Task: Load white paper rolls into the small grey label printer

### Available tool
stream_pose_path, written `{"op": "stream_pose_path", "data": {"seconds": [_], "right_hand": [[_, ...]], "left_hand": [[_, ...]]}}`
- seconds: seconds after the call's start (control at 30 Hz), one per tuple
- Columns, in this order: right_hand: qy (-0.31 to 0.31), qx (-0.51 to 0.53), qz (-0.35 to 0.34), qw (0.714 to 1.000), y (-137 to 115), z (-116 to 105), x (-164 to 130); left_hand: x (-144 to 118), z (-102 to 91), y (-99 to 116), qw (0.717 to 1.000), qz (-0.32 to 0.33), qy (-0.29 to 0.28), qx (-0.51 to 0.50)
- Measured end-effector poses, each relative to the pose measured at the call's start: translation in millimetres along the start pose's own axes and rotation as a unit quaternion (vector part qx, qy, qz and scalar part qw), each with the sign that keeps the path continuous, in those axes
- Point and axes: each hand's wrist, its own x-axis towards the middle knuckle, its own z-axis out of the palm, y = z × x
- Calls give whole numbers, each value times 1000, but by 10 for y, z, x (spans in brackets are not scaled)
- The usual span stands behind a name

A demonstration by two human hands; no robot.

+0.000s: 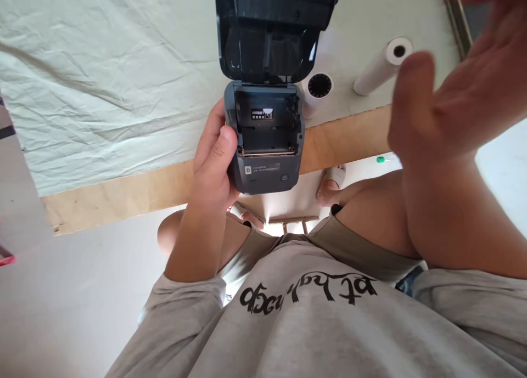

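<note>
My left hand (214, 158) grips a small dark label printer (263, 172) by its left side, thumb along the edge. The printer's lid (267, 51) is swung up and away from me, exposing a paper bay with a small sticker inside. My right hand (461, 98) is raised at the upper right, smeared a little by motion. Its thumb stands apart from the fingers, which partly leave the picture, and nothing shows in it. Just right of the printer stands a white paper roll (308, 109) with a black core. Nearest my right hand is another white roll (374, 73).
A pale green cloth (107, 92) covers the table, with a bare wooden edge (123, 197) in front of me. My legs are below it. A small green thing (380, 159) lies on the floor. A dark framed object (461, 16) sits at the far right.
</note>
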Motion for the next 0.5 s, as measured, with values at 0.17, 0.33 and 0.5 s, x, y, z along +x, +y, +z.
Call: {"op": "stream_pose_path", "data": {"seconds": [0.17,0.33,0.5], "right_hand": [[26,-69,-173,982,252,-39,100],[-88,-204,-77,972,248,-26,39],[-83,-174,-91,977,272,-58,31]], "left_hand": [[13,-7,6,1000,14,-22,-13],[16,7,49,1000,-17,-11,3],[24,14,39,1000,-14,-8,13]]}}
